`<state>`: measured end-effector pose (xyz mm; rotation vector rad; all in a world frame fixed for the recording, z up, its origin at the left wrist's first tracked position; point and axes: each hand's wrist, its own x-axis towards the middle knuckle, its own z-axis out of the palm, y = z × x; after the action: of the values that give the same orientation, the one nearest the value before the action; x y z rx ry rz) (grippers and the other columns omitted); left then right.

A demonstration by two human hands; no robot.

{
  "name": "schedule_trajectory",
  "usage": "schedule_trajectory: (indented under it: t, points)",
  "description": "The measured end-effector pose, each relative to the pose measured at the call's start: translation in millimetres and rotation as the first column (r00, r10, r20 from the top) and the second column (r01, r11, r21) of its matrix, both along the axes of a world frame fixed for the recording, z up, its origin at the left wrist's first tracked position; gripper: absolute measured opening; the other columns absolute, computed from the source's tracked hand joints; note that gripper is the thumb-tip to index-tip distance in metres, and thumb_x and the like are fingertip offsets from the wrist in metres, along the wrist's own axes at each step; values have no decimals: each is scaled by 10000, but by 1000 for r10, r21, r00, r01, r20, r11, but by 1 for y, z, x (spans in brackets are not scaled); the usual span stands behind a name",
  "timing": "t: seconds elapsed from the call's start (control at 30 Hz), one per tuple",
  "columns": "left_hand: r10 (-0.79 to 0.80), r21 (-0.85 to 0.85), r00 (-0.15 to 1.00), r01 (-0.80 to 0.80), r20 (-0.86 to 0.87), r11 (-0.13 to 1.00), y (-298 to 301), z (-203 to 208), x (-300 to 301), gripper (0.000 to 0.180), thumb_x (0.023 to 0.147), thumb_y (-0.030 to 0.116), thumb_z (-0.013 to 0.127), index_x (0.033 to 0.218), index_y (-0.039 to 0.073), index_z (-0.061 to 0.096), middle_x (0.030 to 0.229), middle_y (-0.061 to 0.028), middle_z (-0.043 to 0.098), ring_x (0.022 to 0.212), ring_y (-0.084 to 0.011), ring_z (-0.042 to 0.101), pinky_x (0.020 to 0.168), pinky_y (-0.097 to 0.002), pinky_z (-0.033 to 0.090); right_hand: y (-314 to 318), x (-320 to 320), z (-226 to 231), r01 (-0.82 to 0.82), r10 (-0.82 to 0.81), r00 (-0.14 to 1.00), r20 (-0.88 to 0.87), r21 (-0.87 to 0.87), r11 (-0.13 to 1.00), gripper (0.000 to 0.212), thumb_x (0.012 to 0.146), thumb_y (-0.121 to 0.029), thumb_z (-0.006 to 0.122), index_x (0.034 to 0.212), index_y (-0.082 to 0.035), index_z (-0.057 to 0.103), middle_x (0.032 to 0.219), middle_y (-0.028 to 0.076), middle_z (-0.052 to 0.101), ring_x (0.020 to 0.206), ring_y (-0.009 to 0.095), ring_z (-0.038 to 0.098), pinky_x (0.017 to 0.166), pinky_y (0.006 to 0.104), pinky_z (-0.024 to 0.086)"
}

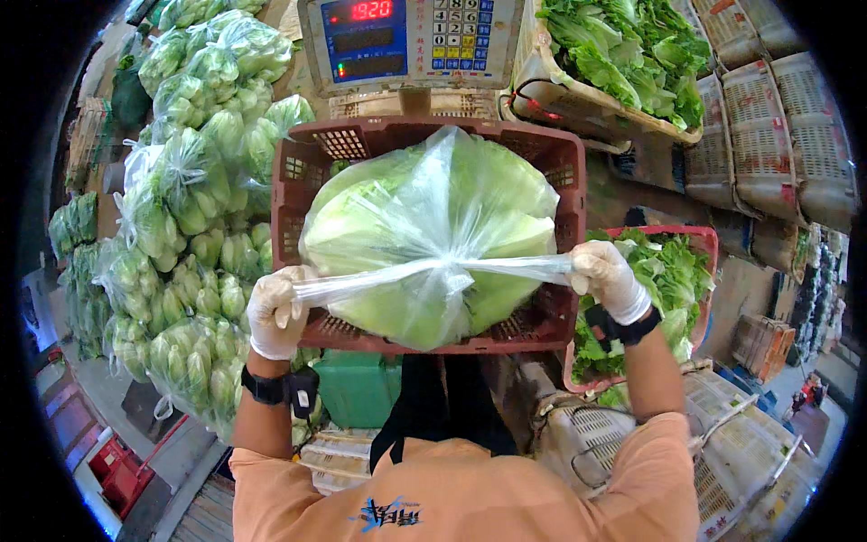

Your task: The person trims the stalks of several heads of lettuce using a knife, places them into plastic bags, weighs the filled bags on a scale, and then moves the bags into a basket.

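A clear plastic bag [424, 208], bulging with pale green leafy heads, sits in a red-brown plastic crate [415, 131]. Its neck is drawn together at the middle, and two twisted ends stretch out sideways. My left hand [278, 310], in a white glove, is closed on the left end above the crate's near left corner. At the right side of the crate, my right hand [610, 278], also gloved, grips the other end. Both ends look taut. What lies at the bottom of the crate is mostly hidden by the bag.
A scale display [411, 45] with a keypad stands behind the crate. Bagged cabbages [190, 217] are piled at left. Loose leafy greens [632, 59] fill a basket at far right, and a red crate [709, 271] holds more. A green box [357, 388] stands near my legs.
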<state>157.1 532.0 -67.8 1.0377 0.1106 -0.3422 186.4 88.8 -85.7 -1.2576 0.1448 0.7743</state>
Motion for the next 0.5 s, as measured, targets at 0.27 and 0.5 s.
schedule_trajectory:
  t: [0.27,0.5]
  points:
    - [-102,258,973,47,205,965,-71,77,11,273,765,52,575,1011,-64,597,1092,-165,613,803,-227,606,759,-301,471,87,-25,72,196,-105,974,-201,507,839,734,773,-8,557,1424,-112,233,1376,153,412,606,88,569,495,158,462]
    - [-580,644,679,203,450,737,-132,119,47,578,804,29,574,1356,78,412,1340,-99,464,1164,-198,485,905,-303,427,136,-29,108,-152,104,974,201,237,960,581,826,-129,644,1350,-73,399,1249,51,472,941,137,514,810,263,443]
